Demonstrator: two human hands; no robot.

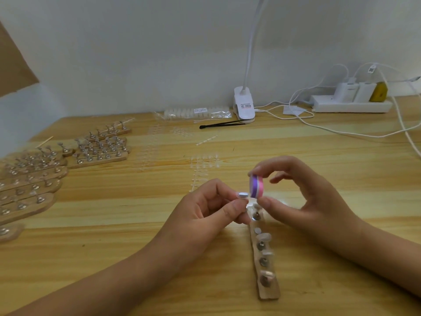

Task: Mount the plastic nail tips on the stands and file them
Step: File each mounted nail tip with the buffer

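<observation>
Filing step at pale wooden table (114, 247), both hands raised over one stand strip.

Lower centre-right: narrow wooden strip with round metal stands (268, 293), lying lengthwise towards the camera. Some stands carry clear plastic nail tips (264, 237); more lie loose mid-frame (205, 161). Right hand (314, 197) at centre pinches a small purple-pink-white block file (257, 187) between thumb and forefinger, edge-on. Left hand (205, 213) has thumb and forefinger pressed together right at the file; can't tell what they hold, too small. The tips look glossy and see-through. They're likely featherlight, springy, slippery and easy to flick off, so grip one by its side edges near the base, with light file strokes.
</observation>
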